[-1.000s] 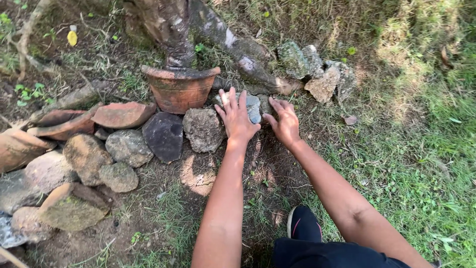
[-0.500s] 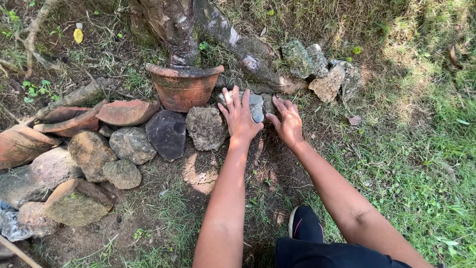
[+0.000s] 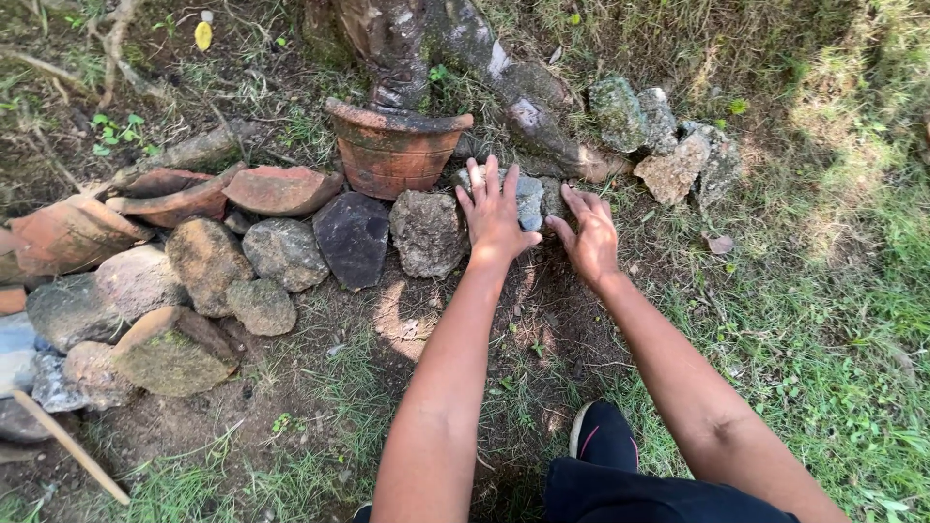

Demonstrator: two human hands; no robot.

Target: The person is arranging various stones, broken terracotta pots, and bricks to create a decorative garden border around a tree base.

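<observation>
Ground: bare soil under the arms, with grass point(image 3: 823, 329) spreading to the right and thin tufts along the bottom.
Tree trunk point(image 3: 387, 44): rises at the top middle, with a thick root point(image 3: 523, 92) running down to the right.
Row of stones: curves from the lower left up towards the trunk, the stones touching or just beside one another.
Clay pot point(image 3: 395, 147): reddish, tilted, at the foot of the trunk, just above the row.
Broken pot shards point(image 3: 276, 186): reddish curved pieces, left of the clay pot.
Dark flat stone point(image 3: 354, 237): stands in the row below the pot.
Rough grey stone point(image 3: 426, 232): just right of the dark flat stone, touching the left hand's side.
Stone pile point(image 3: 668, 145): greenish and tan stones at the upper right, well apart from the hands.
Left hand point(image 3: 494, 215): fingers spread open and flat, pressed on a grey stone.
Grey stone point(image 3: 529, 199): lies at the right end of the row, between the two hands, mostly covered by the left hand.
Right hand point(image 3: 591, 237): fingers open and loosely spread, palm down, at the stone's right edge; it grips nothing.
Shoe point(image 3: 605, 436): dark, at the bottom between the arms.
Stick point(image 3: 68, 441): thin, lying slanted at the lower left.
Yellow leaf point(image 3: 202, 35): on the ground at the top left.
</observation>
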